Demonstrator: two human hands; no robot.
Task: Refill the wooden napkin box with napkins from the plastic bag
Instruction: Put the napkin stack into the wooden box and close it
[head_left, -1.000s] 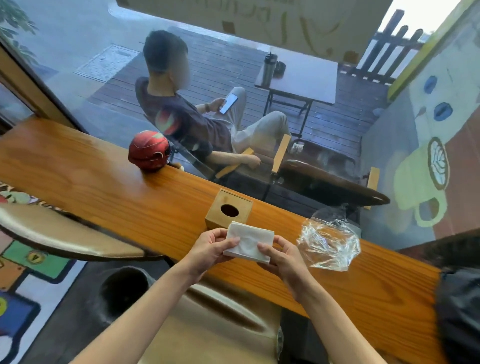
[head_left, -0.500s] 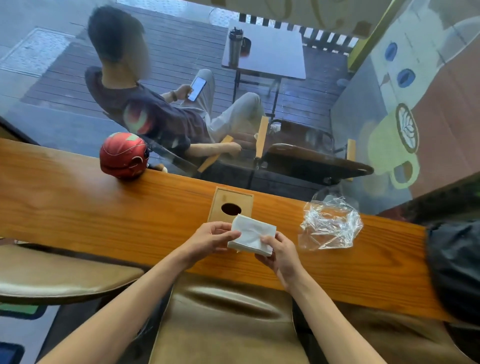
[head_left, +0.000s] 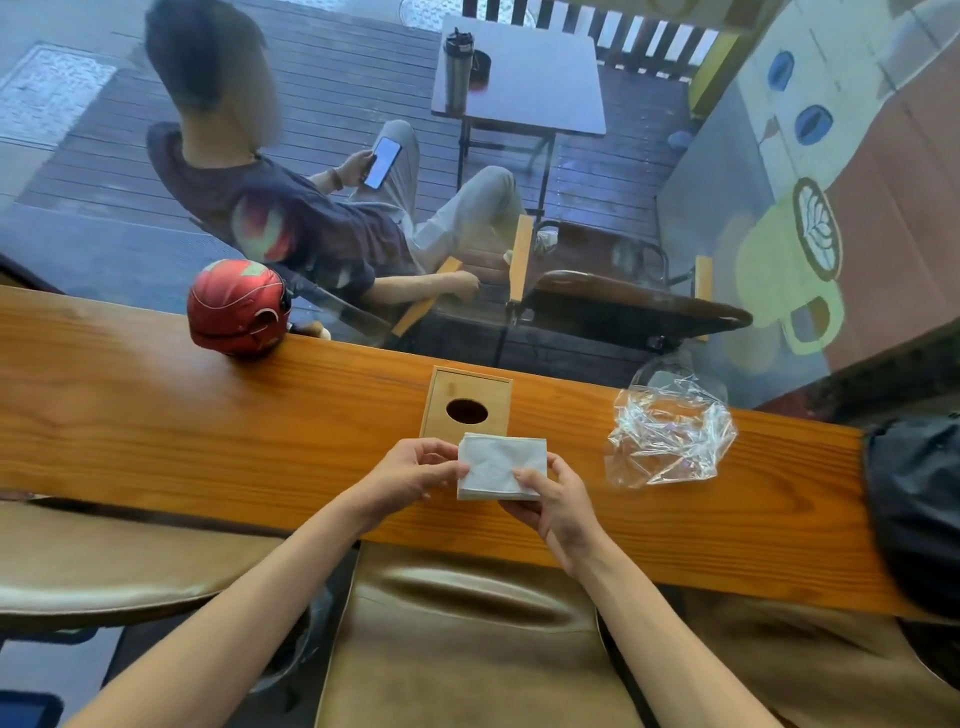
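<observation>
Both hands are clamped on one stack of white napkins (head_left: 501, 466). The left hand (head_left: 413, 473) pinches the stack's left short edge between thumb and fingers; the right hand (head_left: 558, 506) holds the near right corner, thumb on top and fingers under it. The stack is held low over the wooden counter (head_left: 156, 415), about midway between its near and far edges; whether its underside touches the wood cannot be told. Its long axis runs left to right, parallel to the counter's edges.

The wooden napkin box (head_left: 466, 402) sits directly beyond the stack, against the counter's far edge by the window. The stack's far edge overlaps the box's near side in this view. The box's lid is on, with an oval slot in it, and its long side also runs left to right. So the way to go is straight away from the body, and both hands are about equally near. The lid probably has to come off first.

The clear plastic bag (head_left: 670, 441) lies crumpled to the right of the right hand, near the far edge, and looks empty.
</observation>
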